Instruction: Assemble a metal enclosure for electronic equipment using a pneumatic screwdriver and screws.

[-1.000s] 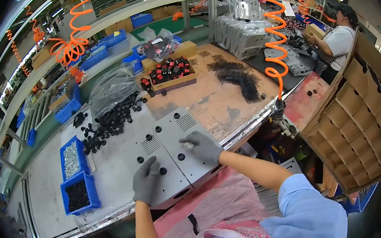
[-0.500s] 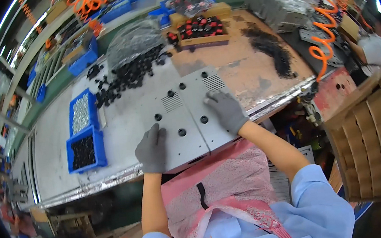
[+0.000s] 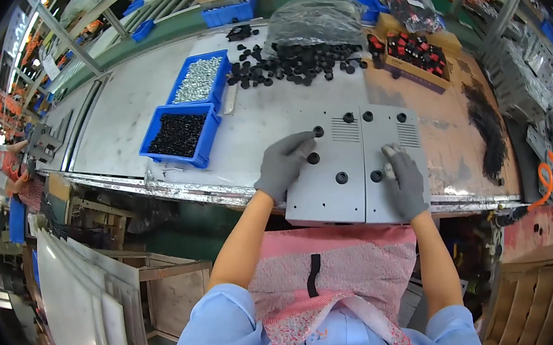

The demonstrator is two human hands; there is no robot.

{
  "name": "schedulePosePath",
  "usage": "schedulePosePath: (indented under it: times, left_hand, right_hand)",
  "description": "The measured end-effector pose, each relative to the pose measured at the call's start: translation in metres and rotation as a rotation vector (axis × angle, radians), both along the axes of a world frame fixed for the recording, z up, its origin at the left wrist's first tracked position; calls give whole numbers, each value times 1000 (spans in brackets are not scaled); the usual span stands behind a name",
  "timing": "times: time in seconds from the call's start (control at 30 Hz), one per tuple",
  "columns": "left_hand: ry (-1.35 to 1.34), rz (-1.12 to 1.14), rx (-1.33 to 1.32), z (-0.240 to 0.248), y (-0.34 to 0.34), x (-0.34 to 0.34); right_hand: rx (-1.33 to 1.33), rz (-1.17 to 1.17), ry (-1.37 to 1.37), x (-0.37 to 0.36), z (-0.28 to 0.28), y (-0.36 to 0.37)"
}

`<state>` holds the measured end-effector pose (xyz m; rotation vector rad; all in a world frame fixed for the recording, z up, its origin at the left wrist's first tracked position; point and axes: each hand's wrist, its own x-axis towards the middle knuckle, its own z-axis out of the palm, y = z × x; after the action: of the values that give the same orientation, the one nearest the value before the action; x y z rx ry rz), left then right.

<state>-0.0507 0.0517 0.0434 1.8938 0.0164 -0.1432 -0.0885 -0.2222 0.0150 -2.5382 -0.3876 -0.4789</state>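
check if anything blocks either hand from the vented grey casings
Nothing visible does: the left gloved hand is over the left vented casing, and the right gloved hand is over the right vented casing.

orange coiled hose (image 3: 550,193), right | pale sheets (image 3: 78,301), lower left | cardboard dividers (image 3: 530,307), lower right | crumpled clear plastic (image 3: 315,23), top

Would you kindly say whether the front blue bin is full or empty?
Not empty: the front blue bin holds black parts, depth unclear.

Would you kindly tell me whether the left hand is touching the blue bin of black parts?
Apart. The head view shows pale tabletop between the left hand and the bin.
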Motion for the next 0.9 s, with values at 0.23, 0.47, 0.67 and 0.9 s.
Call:
schedulePosePath:
  times: [0.23,0.47,0.67,0.9]
  left_hand:
    - [83,22,-37,36,46,58]
    - [-490,137,138,54,108,137]
    - [-263,420,1095,16,177,162]
    - [-73,346,1103,17,183,194]
  right_hand:
    - [-28,-7,-66,4,-4,3]
    - [-20,-7,-51,4,-1,1]
    - [-10,-20,-67,4,4,5]
    - [7,-33,-77,4,11,8]
